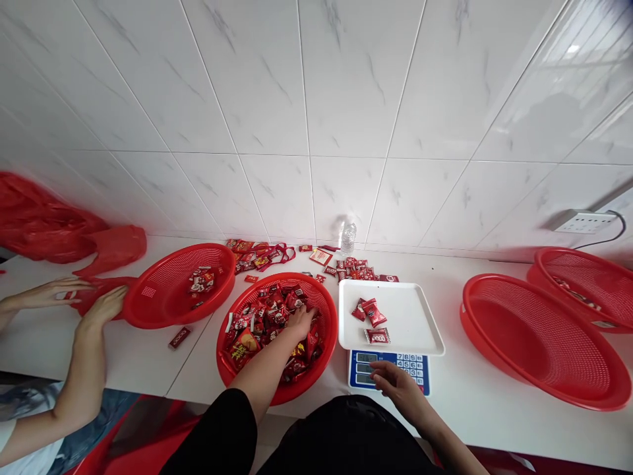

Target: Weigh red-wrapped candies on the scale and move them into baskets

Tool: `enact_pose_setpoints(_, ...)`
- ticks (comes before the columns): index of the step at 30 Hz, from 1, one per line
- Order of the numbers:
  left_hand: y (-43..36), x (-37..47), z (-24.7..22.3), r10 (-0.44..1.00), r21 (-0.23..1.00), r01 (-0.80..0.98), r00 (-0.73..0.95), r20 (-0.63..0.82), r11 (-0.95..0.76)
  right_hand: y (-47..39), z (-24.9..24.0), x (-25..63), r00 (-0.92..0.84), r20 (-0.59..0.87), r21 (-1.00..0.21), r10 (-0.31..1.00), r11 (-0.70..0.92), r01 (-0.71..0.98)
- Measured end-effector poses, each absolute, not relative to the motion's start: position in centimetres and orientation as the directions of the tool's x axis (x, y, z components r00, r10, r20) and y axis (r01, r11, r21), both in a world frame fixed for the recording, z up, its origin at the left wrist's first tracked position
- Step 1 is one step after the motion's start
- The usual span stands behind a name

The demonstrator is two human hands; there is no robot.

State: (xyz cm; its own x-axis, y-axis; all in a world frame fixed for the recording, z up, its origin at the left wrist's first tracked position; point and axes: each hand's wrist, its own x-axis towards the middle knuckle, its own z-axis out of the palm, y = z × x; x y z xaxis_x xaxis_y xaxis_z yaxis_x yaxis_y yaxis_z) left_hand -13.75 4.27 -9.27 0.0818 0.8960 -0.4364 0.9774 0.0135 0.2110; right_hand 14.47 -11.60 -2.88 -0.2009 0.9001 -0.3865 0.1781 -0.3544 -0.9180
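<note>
My left hand (299,324) reaches into a red perforated basket (330,330) heaped with red candy packets (270,316). Its visible fingers are apart, with the tips partly hidden among the packets. Over the blue keypad and displays of a weighing scale (353,379) hovers my right hand (395,389), fingers loosely bent and apart, nothing visible held in it. On the scale's white tray (413,316) lie a few red wrapped candies: one wrapped candy (377,336) near the front edge and others grouped towards the left.
At left, a co-worker's hands (106,305) handle a red bag beside another red basket (168,316). Loose packets (359,269) and a clear bottle (348,236) stand along the wall. More red baskets (539,336) sit at right, below a power strip (583,221).
</note>
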Motion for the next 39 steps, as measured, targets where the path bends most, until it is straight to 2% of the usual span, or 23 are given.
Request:
enact_pose_setpoints(5,4.3,-14.2,-8.3,0.909,0.270,0.963,0.110,-0.402,0.003,-11.4,-3.3,14.5,-0.217,-0.396,-0.915,0.892,-0.362,0.179)
enact_pose_setpoints(10,5.8,-15.0,-6.2,0.947,0.330,0.940,0.027,-0.320,0.085,-11.3,-3.9,14.9,-0.198,-0.397,-0.914,0.896,-0.366,0.177)
enact_pose_setpoints(13,6.6,-14.9,-4.5,0.970,0.501,0.840,-0.113,-0.214,0.208,-11.1,-4.0,14.9,-0.185,-0.392,-0.916,0.901,-0.363,0.170)
enact_pose_setpoints(15,6.7,-14.2,-3.4,0.959,0.677,0.681,-0.164,-0.232,0.280,-10.8,-3.9,14.8,-0.182,-0.388,-0.918,0.903,-0.362,0.163)
enact_pose_setpoints(17,6.2,-12.8,-2.6,0.947,0.809,0.499,-0.089,-0.308,0.310,-10.6,-3.8,14.7,-0.186,-0.386,-0.920,0.904,-0.361,0.154)
enact_pose_setpoints(20,4.8,-10.1,-2.0,0.920,0.903,0.292,0.140,-0.367,0.316,-10.4,-3.9,14.7,-0.193,-0.380,-0.923,0.905,-0.357,0.145)
enact_pose_setpoints(23,3.3,-7.2,-2.0,0.864,0.913,0.236,0.313,-0.395,0.332,-10.5,-4.1,15.0,-0.192,-0.381,-0.922,0.904,-0.357,0.147)
enact_pose_setpoints(26,2.4,-5.3,-2.1,0.848,0.923,0.281,0.389,-0.360,0.263,-10.7,-4.2,15.2,-0.185,-0.382,-0.922,0.906,-0.360,0.141)
enact_pose_setpoints(30,2.3,-4.5,-2.1,0.855,0.914,0.358,0.397,-0.333,0.189,-11.1,-4.1,15.5,-0.160,-0.366,-0.929,0.917,-0.350,0.118)
enact_pose_setpoints(37,2.2,-4.6,-2.2,0.845,0.907,0.340,0.380,-0.376,0.250,-11.2,-3.8,15.3,-0.158,-0.368,-0.928,0.916,-0.350,0.129)
enact_pose_setpoints(39,2.1,-4.6,-2.4,0.851,0.903,0.373,0.384,-0.359,0.213,-11.2,-3.9,15.1,-0.160,-0.366,-0.929,0.917,-0.350,0.124)
